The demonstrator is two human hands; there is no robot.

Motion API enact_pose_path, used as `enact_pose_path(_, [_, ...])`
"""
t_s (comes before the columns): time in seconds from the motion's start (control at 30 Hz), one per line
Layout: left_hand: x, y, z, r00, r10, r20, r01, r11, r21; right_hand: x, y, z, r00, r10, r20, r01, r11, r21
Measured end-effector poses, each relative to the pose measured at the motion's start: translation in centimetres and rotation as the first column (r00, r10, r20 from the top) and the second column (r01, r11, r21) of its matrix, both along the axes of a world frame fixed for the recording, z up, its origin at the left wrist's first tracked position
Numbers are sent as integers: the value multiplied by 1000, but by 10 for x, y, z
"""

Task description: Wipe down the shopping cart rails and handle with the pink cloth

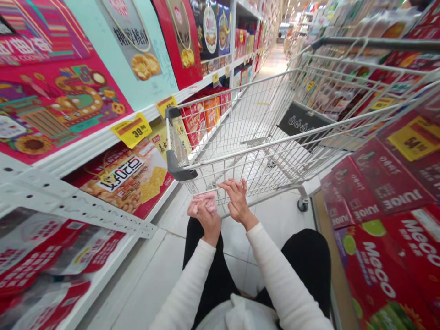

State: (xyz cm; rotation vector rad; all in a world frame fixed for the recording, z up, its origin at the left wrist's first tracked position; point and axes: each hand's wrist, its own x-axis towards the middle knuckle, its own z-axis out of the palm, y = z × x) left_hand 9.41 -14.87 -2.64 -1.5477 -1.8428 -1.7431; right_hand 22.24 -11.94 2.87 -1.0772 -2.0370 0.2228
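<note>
A metal shopping cart [240, 156] stands in front of me, its wire basket bare inside. My left hand [210, 224] is closed around a crumpled pink cloth [206, 198], which lies against the lower bars at the near corner of the basket. Just right of it, my right hand [238, 201] is at the wire side with its fingers stretched and spread. Its fingertips are at the bars; I cannot tell whether they touch. It holds nothing that I can see.
On the left, store shelves [51, 167] carry boxed biscuits, gift boxes and bagged goods, with a yellow price tag [132, 130] sticking out. Stacked red drink cartons [381, 270] stand close on the right. A cart wheel [303, 205] rests on the tiled floor [151, 270].
</note>
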Motion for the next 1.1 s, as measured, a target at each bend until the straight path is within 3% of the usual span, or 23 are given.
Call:
enact_pose_path(0.1, [0,-3,8,999,-32,-40,32,999,7,2,1,2,1000,8,-23,-9,1000,-11])
enact_pose_path(0.23, [18,1,29,998,52,23,-54,993,106,0,1,1,1000,-9,-29,9,1000,-12])
enact_pose_path(0.33, [35,2,41,999,-33,-3,33,993,112,1,1,-2,1000,-4,0,4,1000,-8])
enact_pose_path(0.43, [30,5,52,995,-93,-27,96,989,115,3,1,-4,1000,-5,30,4,1000,20])
enact_pose_path(0.63, [-28,22,88,950,203,239,-250,950,189,-1,-1,-1,999,-26,19,24,998,63])
enact_pose_path(0.73, [-23,22,96,967,135,216,-175,969,177,-4,-1,-1,998,-54,18,53,997,53])
enact_pose_path(0.93, [20,7,87,998,-59,-30,63,986,157,-2,2,-3,999,-41,10,40,997,70])
enact_pose_path(1.0, [15,9,95,1000,-22,-5,22,983,182,-1,2,-3,1000,-29,5,28,997,79])
enact_pose_path(1.1, [-9,21,117,984,113,137,-147,953,266,-2,1,-1,999,-14,-30,16,997,71])
